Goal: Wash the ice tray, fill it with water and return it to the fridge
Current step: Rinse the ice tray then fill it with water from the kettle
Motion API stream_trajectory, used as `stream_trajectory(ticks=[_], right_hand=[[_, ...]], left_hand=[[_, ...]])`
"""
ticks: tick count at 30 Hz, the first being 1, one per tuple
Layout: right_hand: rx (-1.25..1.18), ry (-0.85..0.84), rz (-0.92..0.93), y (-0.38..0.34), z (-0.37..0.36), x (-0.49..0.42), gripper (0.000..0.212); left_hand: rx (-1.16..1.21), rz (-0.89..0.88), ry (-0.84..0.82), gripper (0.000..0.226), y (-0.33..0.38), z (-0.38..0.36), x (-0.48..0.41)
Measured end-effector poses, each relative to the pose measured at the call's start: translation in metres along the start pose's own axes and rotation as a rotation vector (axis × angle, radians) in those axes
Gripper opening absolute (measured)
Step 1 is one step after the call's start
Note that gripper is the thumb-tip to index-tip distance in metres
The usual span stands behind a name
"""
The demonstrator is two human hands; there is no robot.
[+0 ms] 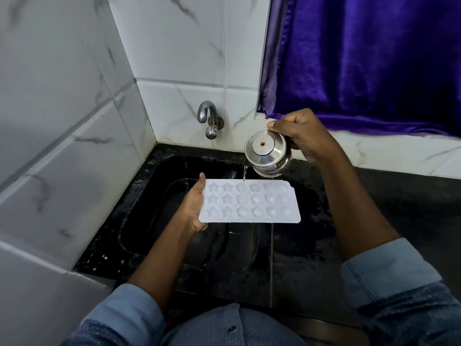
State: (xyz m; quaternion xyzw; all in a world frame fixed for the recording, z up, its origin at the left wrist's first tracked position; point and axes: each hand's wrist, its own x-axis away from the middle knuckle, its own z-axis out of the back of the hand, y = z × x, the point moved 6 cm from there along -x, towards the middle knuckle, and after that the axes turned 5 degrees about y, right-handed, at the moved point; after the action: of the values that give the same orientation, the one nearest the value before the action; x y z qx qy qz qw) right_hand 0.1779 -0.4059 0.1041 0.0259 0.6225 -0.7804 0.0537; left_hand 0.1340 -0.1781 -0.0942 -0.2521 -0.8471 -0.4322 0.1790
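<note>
1. White plastic: the ice tray point(249, 202) is held roughly level above a black sink point(159, 196). Its three rows of moulds have stars at the left and rounder shapes to the right.
2. The left hand point(193, 208) grips the tray's left short edge, with the thumb lying on top by the far-left corner and the fingers curled underneath.
3. The right hand point(301, 134) is closed round a lidded steel pot point(268, 153), with the thumb pressed on the lid's edge. The pot is tipped toward the tray, just beyond its far edge.
4. A thin stream of water point(245, 174) falls from the pot's rim into the far row of moulds.
5. A small reddish label on the pot's lower side is too small to read.
6. The sink is set in a dark, wet-looking stone counter point(386, 196) that runs off to the right.
7. White marble-veined tiles point(62, 96) cover the left and far walls, which meet in a corner behind the sink.
8. A chrome tap point(209, 118) projects from the far wall, left of the pot.
9. A violet satin curtain point(361, 58) hangs at far right, its hem resting on a white tiled ledge point(399, 148) just behind the right hand.
10. Blue rolled-back sleeves point(386, 265) cover both forearms near the camera.
</note>
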Motion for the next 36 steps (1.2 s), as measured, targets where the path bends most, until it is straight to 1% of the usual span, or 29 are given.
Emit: stream_trajectory(ticks=[4,8,14,20,24,28,33,36], right_hand=[[0.006,0.014,0.002,-0.001,0.002,0.003,0.030],[-0.005,0.034,0.013,0.000,0.007,0.004,0.040],[-0.001,0.047,0.024,0.002,0.015,0.003,0.040],[0.000,0.061,0.012,0.007,0.022,0.000,0.040],[0.018,0.064,0.006,0.009,0.025,0.000,0.035],[0.027,0.055,0.014,0.009,0.025,0.000,0.042],[0.030,0.056,0.017,0.010,0.027,-0.001,0.038],[0.035,0.062,0.020,0.010,0.028,0.000,0.040]], left_hand=[[0.000,0.006,-0.016,0.079,-0.001,0.000,0.000],[-0.013,-0.009,0.009,0.078,0.002,0.005,-0.001],[-0.017,-0.025,0.030,0.078,0.008,0.009,-0.003],[-0.004,-0.021,0.004,0.080,0.009,0.011,-0.005],[-0.002,-0.020,-0.003,0.080,0.009,0.012,-0.007],[-0.002,-0.021,0.000,0.080,0.009,0.013,-0.009],[-0.003,-0.027,0.014,0.079,0.009,0.012,-0.010],[-0.011,-0.026,0.014,0.080,0.009,0.011,-0.009]])
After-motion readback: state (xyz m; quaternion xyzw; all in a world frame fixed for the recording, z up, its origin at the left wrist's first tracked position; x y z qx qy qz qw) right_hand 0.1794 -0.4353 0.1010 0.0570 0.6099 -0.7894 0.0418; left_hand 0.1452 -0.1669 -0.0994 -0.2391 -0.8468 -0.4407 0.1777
